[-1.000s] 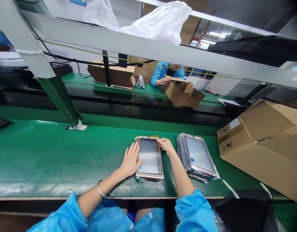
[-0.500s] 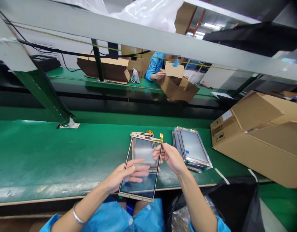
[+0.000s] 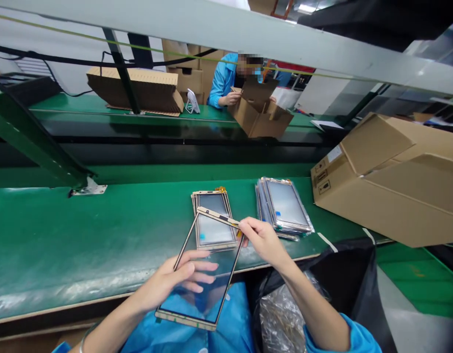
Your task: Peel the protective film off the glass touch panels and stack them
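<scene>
I hold a clear glass touch panel with a tan border above my lap, tilted away from me. My left hand supports it from below, fingers spread under the glass and thumb on its left edge. My right hand pinches the panel's far right corner. Just beyond it, a stack of bare panels lies on the green bench. A second stack of panels in clear bags lies to the right of that.
A large cardboard box lies on its side at the right. A black bin bag holding clear plastic hangs by my right knee. Across the line, a person in blue handles an open carton. Flat cardboard lies far left.
The top panel has come off the bare stack and is now lifted toward me over my lap, held in both hands. My view has dipped and shifted right.
</scene>
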### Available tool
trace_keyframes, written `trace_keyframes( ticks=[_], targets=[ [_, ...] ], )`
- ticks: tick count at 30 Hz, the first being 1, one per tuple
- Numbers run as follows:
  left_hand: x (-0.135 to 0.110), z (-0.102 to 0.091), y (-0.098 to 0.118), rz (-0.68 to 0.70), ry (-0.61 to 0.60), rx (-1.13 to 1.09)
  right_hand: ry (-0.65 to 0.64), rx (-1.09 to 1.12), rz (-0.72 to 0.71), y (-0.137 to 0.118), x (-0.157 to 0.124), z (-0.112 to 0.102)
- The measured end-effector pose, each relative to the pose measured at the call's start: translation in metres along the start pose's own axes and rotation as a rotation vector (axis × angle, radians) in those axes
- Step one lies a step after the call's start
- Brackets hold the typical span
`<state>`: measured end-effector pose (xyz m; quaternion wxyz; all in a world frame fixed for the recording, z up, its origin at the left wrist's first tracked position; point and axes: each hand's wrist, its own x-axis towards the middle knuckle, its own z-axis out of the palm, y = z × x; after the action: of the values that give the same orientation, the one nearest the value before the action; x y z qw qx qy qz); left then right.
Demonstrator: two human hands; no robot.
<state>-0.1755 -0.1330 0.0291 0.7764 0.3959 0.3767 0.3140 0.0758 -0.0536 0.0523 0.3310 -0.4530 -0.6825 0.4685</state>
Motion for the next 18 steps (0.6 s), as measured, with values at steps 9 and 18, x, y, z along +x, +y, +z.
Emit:
trace_keyframes(
  ticks=[9,18],
  targets=[
    [-0.021,0.000,0.025,-0.175,-0.100,0.436,-0.180,-0.358,-0.318,-0.030,0.001,0.003],
    [-0.025,0.005,0.031,-0.179,-0.160,0.551,-0.343,-0.618,-0.484,-0.056,-0.002,0.000]
  ],
)
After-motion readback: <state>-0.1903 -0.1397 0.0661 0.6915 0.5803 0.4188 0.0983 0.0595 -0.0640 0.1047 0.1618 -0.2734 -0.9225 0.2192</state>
